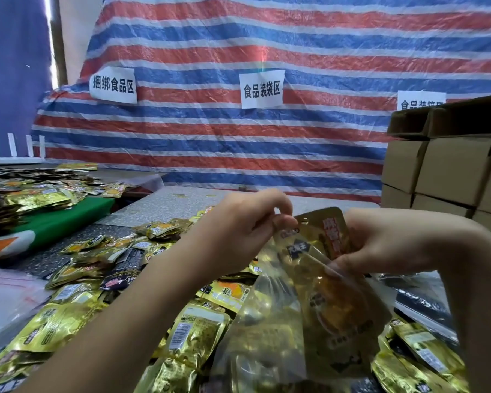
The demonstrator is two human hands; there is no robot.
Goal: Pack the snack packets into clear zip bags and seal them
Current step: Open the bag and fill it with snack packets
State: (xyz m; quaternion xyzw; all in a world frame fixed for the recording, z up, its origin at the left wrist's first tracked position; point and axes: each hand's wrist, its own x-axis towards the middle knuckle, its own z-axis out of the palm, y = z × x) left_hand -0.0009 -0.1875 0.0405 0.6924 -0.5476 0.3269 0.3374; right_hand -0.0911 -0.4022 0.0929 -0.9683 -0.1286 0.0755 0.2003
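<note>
Because the clear zip bag (281,316) is thin, limp film, it will likely sag and slide under the fingers, so it is best taken at the stiffer zip rim, one hand on each lip. It hangs at lower centre-right of the frame, already holding several gold packets, above the heap on the surface. A gold snack packet (321,236) stands half inside its mouth, top edge up; it looks light, glossy and slippery, with firm sealed borders that give the surest hold. The left hand (247,222) pinches the bag's near lip beside the packet's upper corner, thumb against curled fingers. The right hand (380,245) has its fingers curled around the packet's right edge and the bag's other lip; whether it grips both I cannot tell. Loose gold and black packets (199,330) lie piled across the speckled surface (165,202) below. Spare flat bags (9,290) sit at left, cardboard boxes (448,165) at right, a striped tarpaulin (238,52) with paper signs (262,89) behind.
</note>
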